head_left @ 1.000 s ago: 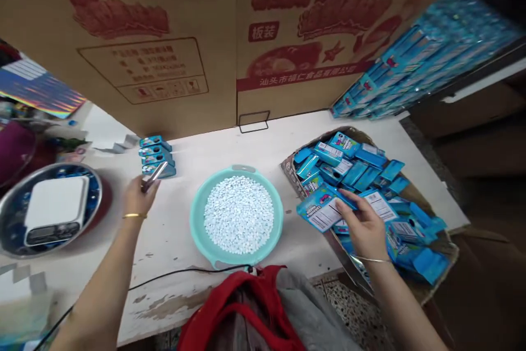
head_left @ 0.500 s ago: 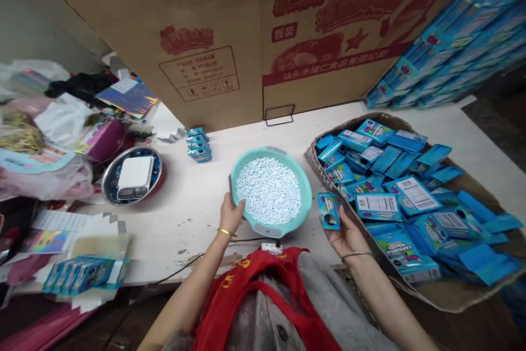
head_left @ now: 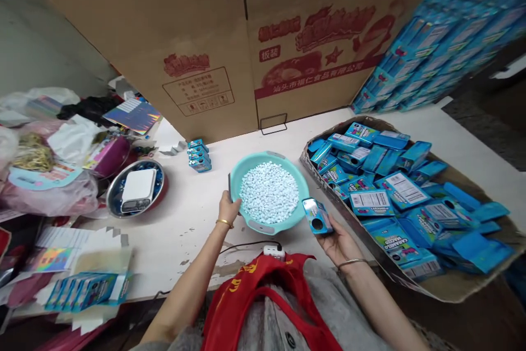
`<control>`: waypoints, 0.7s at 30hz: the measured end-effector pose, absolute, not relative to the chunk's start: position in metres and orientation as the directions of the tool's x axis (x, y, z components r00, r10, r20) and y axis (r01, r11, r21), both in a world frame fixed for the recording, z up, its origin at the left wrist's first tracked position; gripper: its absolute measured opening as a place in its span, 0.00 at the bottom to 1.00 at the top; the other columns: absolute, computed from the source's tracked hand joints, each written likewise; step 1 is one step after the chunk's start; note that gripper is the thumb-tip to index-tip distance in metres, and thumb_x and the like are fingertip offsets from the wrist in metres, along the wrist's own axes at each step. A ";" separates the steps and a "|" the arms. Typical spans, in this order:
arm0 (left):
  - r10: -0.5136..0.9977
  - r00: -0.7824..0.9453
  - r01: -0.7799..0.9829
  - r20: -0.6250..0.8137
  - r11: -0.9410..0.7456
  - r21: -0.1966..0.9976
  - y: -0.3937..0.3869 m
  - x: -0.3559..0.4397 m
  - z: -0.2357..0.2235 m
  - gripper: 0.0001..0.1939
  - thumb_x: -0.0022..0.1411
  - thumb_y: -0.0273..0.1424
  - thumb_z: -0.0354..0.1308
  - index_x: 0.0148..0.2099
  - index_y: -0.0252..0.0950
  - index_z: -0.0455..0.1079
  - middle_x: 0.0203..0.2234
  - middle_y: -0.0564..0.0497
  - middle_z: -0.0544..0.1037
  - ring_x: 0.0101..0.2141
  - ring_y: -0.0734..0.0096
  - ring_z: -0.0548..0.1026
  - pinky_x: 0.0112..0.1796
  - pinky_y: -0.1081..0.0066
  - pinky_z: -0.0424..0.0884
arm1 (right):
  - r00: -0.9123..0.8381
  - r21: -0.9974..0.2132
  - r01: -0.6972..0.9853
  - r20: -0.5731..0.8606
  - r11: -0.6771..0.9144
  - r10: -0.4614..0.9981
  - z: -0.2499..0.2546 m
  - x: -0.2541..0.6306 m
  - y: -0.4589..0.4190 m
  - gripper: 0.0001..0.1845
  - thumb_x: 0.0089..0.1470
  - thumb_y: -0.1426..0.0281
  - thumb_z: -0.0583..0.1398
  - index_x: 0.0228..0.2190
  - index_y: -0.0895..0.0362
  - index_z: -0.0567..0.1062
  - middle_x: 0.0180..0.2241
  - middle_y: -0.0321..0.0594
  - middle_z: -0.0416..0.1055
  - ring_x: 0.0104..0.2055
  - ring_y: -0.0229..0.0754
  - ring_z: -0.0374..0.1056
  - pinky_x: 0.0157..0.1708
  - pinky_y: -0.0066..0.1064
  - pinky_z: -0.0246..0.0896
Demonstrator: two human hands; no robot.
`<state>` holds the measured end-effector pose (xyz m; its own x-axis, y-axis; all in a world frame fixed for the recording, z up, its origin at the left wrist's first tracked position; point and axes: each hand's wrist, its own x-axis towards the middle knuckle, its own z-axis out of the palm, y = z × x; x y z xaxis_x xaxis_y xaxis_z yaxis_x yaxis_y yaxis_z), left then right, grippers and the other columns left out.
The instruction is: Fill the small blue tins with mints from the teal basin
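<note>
Resting in the right hand (head_left: 337, 243), a blue box (head_left: 314, 213) flanks the basin (head_left: 303, 182).

Underside of blue box (head_left: 318, 217) was hidden in right hand (head_left: 340, 244); thin dark item (head_left: 229, 184) in left hand (head_left: 228, 209) was too edge-on to identify; beyond right grip, stacked packs (head_left: 435, 50) were blurred; ahead of both grips, carton (head_left: 184, 17) was cut off

Layout of my counter (head_left: 175, 236): the basin (head_left: 279, 227), with pellets (head_left: 269, 192) in it, lies before me, between my left fingers (head_left: 236, 206) and the box (head_left: 318, 217) in my right fingers (head_left: 335, 225). Right: a tray (head_left: 456, 288) of boxes (head_left: 372, 203). Left: a bowl (head_left: 163, 192) with a scale (head_left: 138, 184) in it. Behind the basin: a carton (head_left: 197, 11).
</note>
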<state>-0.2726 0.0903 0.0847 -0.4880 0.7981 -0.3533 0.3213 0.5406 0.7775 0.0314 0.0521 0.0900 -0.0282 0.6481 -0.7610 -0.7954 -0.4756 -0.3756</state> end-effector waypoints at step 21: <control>0.959 0.255 -0.121 -0.120 0.155 0.980 0.076 -0.196 0.141 0.38 0.43 0.36 0.72 0.54 0.39 0.59 0.41 0.49 0.72 0.39 0.70 0.72 0.40 0.73 0.67 | -0.361 -0.651 -0.406 -0.530 -0.641 0.767 0.106 -0.027 0.060 0.30 0.52 0.46 0.55 0.49 0.52 0.71 0.47 0.45 0.74 0.46 0.49 0.72 0.42 0.45 0.70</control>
